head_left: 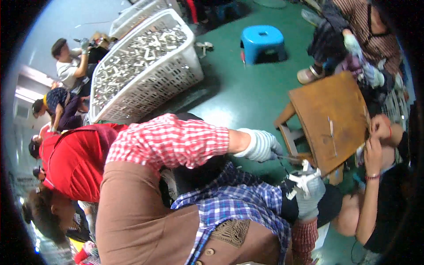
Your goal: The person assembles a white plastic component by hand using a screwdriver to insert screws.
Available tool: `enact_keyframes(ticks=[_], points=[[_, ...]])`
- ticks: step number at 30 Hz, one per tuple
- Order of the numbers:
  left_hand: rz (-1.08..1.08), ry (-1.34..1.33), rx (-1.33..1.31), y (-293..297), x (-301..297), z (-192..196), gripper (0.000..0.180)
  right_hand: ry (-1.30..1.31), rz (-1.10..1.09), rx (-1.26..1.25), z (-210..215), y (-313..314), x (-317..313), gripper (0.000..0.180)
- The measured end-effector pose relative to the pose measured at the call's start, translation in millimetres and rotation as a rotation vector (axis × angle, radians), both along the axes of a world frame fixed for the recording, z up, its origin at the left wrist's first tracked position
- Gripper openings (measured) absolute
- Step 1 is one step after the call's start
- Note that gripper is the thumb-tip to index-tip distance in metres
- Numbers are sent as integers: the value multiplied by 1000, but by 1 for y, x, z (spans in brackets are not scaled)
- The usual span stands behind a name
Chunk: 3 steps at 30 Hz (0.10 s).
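My left hand (260, 145), in a striped white and grey-blue glove, is closed around a thin dark metal tool (289, 158). The tool's slim ends point right, toward my other hand; its exact kind is not clear. My right hand (310, 201), also gloved, is closed around a white branching plastic piece (304, 181) with several arms. The tool and the piece are close together, just off the near corner of a brown wooden table (309, 106). Whether they touch cannot be made out. A blue-checked apron (238, 194) covers my lap below.
Slim white pieces (331, 128) lie on the table. At its right edge are another person's bare hands (375, 137). Beyond it sits a person with gloved hands (373, 75). A blue stool (263, 42) stands on the green floor. A white basket (150, 84) is heaped with small pieces.
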<state>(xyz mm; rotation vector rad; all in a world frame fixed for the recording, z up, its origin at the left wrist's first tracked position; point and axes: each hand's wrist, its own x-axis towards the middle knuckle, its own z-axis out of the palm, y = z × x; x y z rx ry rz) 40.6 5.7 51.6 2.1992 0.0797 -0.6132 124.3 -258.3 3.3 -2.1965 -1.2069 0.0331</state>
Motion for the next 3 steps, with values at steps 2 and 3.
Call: enact_keyframes(ticks=[2, 3], points=[[181, 295, -222, 9, 0, 6, 29, 75, -78, -183, -8, 2, 15, 45], [209, 366, -245, 14, 4, 5, 32, 390, -96, -66, -7, 11, 18, 52]])
